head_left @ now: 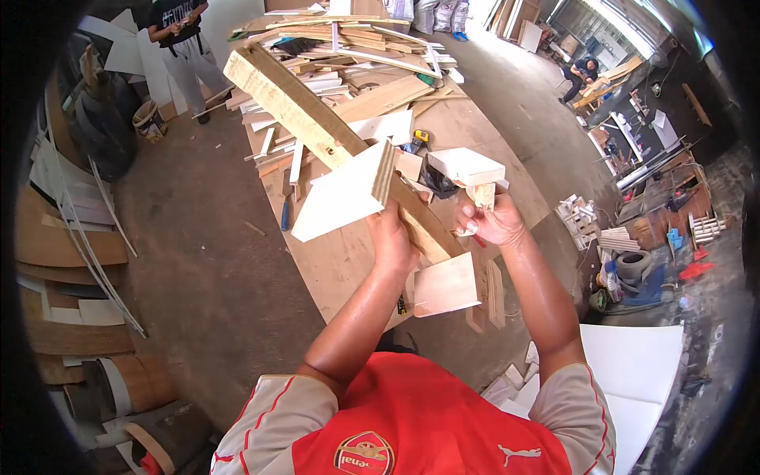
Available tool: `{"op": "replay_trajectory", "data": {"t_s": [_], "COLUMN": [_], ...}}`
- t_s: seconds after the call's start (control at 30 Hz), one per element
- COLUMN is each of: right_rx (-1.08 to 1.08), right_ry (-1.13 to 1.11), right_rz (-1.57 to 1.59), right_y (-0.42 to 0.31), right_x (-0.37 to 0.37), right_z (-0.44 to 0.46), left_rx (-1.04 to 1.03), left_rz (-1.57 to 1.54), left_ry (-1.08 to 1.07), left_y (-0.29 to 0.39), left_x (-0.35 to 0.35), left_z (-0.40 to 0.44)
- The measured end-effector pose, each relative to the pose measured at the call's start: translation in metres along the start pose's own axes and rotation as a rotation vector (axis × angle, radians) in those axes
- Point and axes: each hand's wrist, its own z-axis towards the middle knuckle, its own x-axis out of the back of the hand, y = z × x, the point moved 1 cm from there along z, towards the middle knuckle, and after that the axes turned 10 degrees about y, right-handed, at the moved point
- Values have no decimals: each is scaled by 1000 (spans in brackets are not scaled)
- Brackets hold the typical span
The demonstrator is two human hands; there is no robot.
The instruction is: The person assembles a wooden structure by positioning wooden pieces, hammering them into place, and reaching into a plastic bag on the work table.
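Note:
My left hand (393, 244) is wrapped round a long wooden beam (301, 111), held at a slant above the table. A white-faced plywood piece (344, 196) lies across the beam just above that hand and hides some of its fingers. At the beam's near end is a smaller pale plywood piece (447, 286); whether it is fixed there I cannot tell. My right hand (500, 222), fingers closed, grips a small wood block (481, 196) with a white-topped board (467, 165) over it. It is close to the beam's right side.
The plywood worktable (491, 142) bears a heap of wood strips (348, 39), a yellow tape measure (421, 136) and a blue-handled tool (285, 214). One person (184, 47) stands at the far left; another person (582, 75) sits at the far right. Clutter (633, 269) lines the right-hand floor.

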Motion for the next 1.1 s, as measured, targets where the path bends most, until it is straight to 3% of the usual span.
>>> {"op": "replay_trajectory", "data": {"t_s": [0.1,0.5,0.6,0.97,1.07,1.1], "right_rx": [24,-21,87,108,144,155], "right_ry": [-67,10,291,384,351,356], "right_rz": [-62,-55,-398,-992,-1387,-1375], "right_y": [2,15,27,62,63,66], "right_x": [3,-23,-33,0,10,15], "right_z": [3,0,3,10,14,16], "left_rx": [-44,-10,18,88,61,70], "left_rz": [18,-33,-28,-74,-141,-145], "left_ry": [-28,53,88,219,237,255], "left_y": [3,1,-9,-42,-63,-69], "left_x": [2,21,36,77,94,99], "left_z": [-2,1,10,32,45,49]}}
